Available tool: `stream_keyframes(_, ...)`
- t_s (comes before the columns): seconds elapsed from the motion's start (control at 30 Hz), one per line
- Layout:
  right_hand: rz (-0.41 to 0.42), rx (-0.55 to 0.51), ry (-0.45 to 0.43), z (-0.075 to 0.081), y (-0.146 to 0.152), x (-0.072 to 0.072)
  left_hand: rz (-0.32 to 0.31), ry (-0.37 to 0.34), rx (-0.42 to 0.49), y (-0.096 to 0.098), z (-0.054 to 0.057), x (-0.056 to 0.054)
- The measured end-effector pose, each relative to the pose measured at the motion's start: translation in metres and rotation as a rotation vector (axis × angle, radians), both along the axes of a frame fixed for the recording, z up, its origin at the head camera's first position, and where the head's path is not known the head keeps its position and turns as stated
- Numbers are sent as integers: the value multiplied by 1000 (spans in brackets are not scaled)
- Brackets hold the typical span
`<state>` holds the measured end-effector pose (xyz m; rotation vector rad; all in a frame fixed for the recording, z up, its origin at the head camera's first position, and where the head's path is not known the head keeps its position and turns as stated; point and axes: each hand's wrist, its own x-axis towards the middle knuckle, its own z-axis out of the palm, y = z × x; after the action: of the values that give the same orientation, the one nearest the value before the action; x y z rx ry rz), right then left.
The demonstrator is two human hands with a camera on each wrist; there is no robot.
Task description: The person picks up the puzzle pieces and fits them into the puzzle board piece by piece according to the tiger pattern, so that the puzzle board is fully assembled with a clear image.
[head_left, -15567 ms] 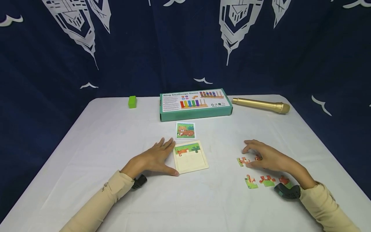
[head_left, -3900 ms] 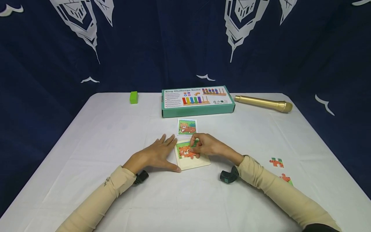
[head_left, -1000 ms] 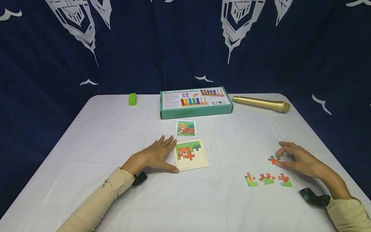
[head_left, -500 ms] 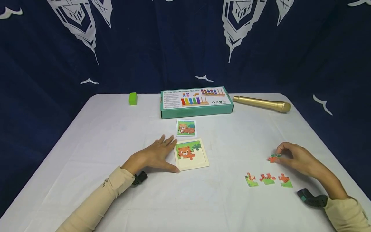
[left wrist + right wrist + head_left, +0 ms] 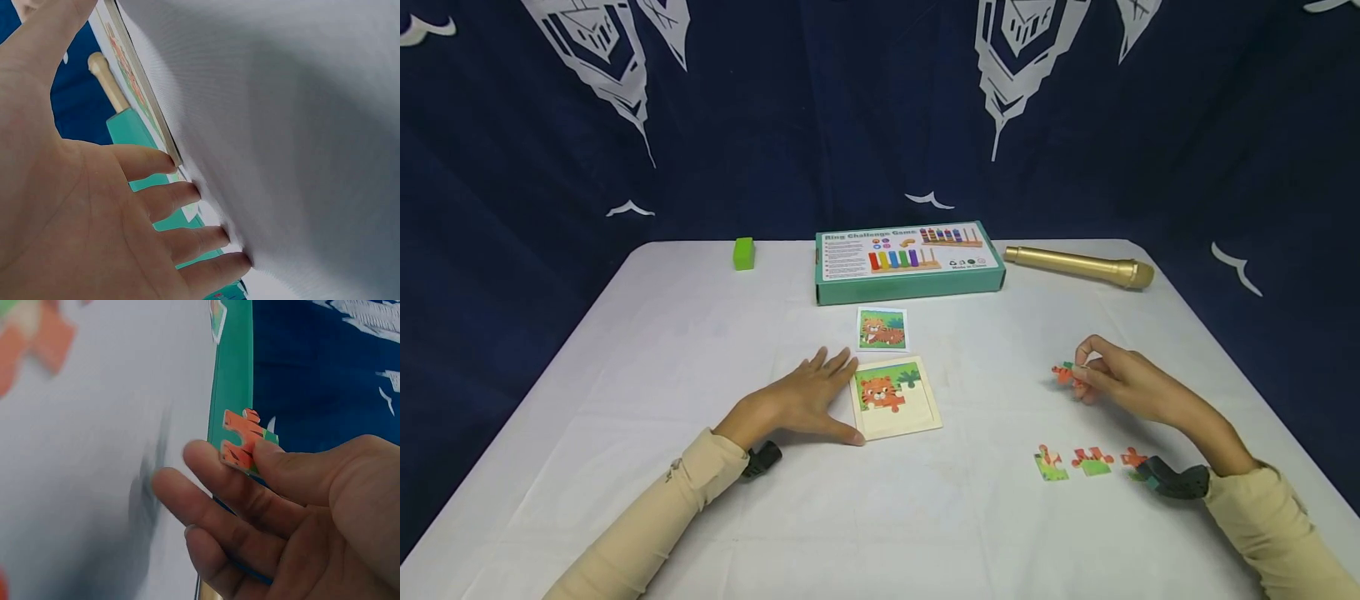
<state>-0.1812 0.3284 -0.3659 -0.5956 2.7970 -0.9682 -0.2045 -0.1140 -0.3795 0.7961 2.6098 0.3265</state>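
We're bracing the board [image 5: 901, 421] at its left edge with a spread left hand [image 5: 797, 407], seemingly for steadiness, while our right hand [image 5: 1126, 385] is pinching a piece [image 5: 242, 439] aloft.

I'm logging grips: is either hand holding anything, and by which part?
The right hand pinches a puzzle piece near its green end, thumb on the printed face. The left hand grips nothing; it lies spread, touching the edge of the board.

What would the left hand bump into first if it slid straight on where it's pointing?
Most likely the puzzle board: its edge lies right beside the left hand, maybe even touching.
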Motion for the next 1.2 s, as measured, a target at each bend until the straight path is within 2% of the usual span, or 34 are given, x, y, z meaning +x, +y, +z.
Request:
stream_keyframes(0.27,134,-57,-6,5,-52,-21,-3,4,16,0,-1,0)
stream_keyframes(0.53,235,-215,-72,-1,-99,-34,-10,16,3,-1,-2,-1)
stream_keyframes(0.83,180,-336,-244,-20,-135,-35,-10,19,-4,-2,-1,-2)
stream_keyframes(0.97,180,-374,-326,-27,-146,-36,-7,20,-2,-1,-2,-2)
stream_keyframes(1.2,190,-376,-345,-29,-158,-35,-5,18,-1,0,-3,-2)
